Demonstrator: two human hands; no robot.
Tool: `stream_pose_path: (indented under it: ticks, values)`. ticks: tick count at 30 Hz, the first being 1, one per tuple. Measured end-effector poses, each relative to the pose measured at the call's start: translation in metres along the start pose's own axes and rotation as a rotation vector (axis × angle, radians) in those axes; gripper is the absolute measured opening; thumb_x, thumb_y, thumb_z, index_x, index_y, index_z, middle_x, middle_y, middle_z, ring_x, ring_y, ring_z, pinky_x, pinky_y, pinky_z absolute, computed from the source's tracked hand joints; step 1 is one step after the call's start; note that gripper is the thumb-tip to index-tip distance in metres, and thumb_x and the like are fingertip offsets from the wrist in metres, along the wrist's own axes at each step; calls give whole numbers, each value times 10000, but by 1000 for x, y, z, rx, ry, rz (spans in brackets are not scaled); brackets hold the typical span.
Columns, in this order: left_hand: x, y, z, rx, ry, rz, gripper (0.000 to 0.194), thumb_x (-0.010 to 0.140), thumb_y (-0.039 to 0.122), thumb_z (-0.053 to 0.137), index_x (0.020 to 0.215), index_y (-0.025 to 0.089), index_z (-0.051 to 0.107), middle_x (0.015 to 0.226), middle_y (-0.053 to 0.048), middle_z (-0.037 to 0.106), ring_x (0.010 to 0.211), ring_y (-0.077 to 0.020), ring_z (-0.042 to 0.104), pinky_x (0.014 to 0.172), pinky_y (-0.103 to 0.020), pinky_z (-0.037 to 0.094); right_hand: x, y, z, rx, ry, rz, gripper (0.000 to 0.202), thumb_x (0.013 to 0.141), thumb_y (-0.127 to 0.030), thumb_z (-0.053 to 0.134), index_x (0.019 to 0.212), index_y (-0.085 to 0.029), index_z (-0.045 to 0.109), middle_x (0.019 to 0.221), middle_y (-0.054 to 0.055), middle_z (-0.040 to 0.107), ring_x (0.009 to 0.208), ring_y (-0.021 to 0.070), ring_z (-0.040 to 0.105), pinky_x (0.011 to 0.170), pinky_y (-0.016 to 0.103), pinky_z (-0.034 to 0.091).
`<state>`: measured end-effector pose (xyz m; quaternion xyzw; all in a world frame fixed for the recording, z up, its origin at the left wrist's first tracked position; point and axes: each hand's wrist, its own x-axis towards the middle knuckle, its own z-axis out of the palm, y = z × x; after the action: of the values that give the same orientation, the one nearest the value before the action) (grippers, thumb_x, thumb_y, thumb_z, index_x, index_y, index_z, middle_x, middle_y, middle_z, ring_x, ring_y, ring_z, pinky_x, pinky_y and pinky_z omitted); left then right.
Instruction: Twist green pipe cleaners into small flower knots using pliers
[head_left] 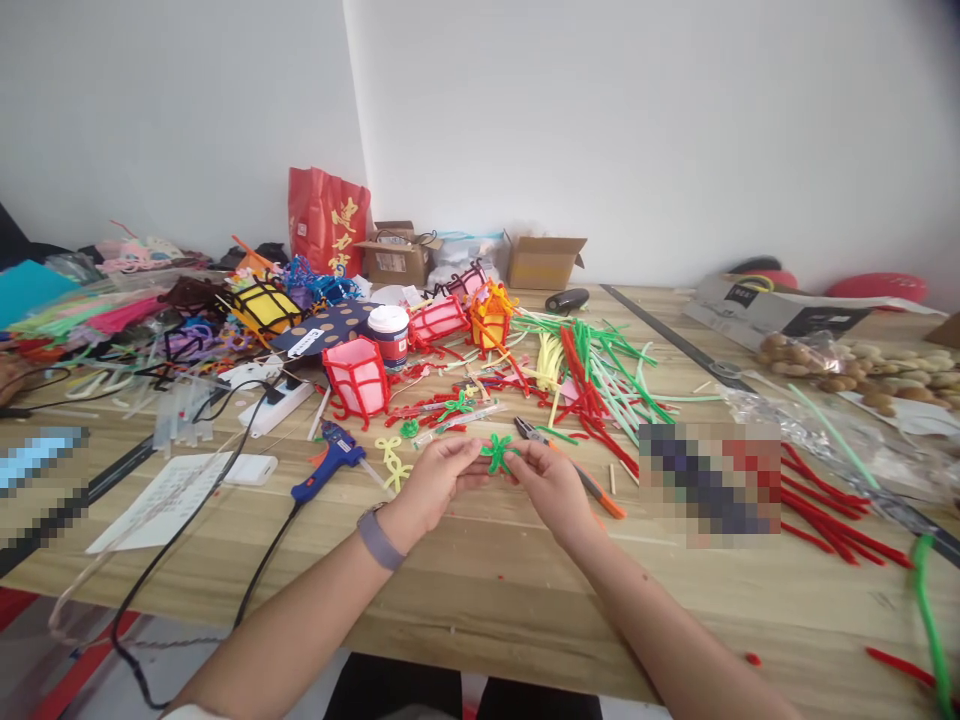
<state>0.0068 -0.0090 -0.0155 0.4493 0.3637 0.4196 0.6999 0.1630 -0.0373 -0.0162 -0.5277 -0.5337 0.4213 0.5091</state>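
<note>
Between my two hands is a small green pipe-cleaner flower [497, 455] with looped petals. My left hand [448, 478], a watch band on its wrist, pinches the flower's left side. The fingers of my right hand [550, 482] close on its right side. Pliers [581, 475] with orange-and-grey handles lie just behind my right hand. To the left of my left hand are yellow pipe-cleaner flowers [393, 462] and a blue hot glue gun [328, 462]. Another green flower [457, 405] rests on the red pieces beyond my hands.
A red lantern frame [355, 380] and a paper cup [388, 335] stand behind the glue gun. Green and red pipe cleaners [600, 370] are heaped at centre right. The glue gun's black cord [264, 560] runs to the front edge. A red bag [328, 225] and cardboard boxes [546, 262] line the wall.
</note>
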Motion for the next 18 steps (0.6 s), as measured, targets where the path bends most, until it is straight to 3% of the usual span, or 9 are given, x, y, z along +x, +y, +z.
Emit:
stream_pose_path:
  ticks: [6,9,12,16,18]
  values:
    - [1,-1,-1,-71,8,-47,309,739,436,705,857,152,672,795,-72,714,783,-190,681,754,-326,540,1,2,-1,-25,8,24,294,680,-492,677,746,-207,650,666,16,669,608,188,605,613,318,483]
    - [1,-2,1,-5,-1,5,330,726,458,706,827,146,674,797,-63,711,767,-181,672,733,-317,539,1,2,-1,-54,17,26,295,686,-489,673,765,-206,658,651,12,662,612,195,608,609,324,482]
    - [3,1,-2,92,4,46,298,647,369,782,812,142,681,801,-42,710,710,-151,654,677,-281,537,1,2,-1,-28,-26,10,329,684,-497,680,823,-199,670,708,30,688,668,206,632,642,335,497]
    - [17,18,-20,101,103,-31,197,664,275,762,752,126,668,730,-53,701,645,-142,653,602,-254,532,3,2,-1,19,13,11,393,678,-515,692,915,-203,666,841,60,712,752,210,653,693,341,510]
    - [33,31,-33,159,263,55,153,683,240,735,731,125,647,689,-45,683,599,-132,642,596,-257,531,3,4,-1,-19,17,0,362,687,-507,690,883,-204,667,785,51,698,721,203,644,676,335,506]
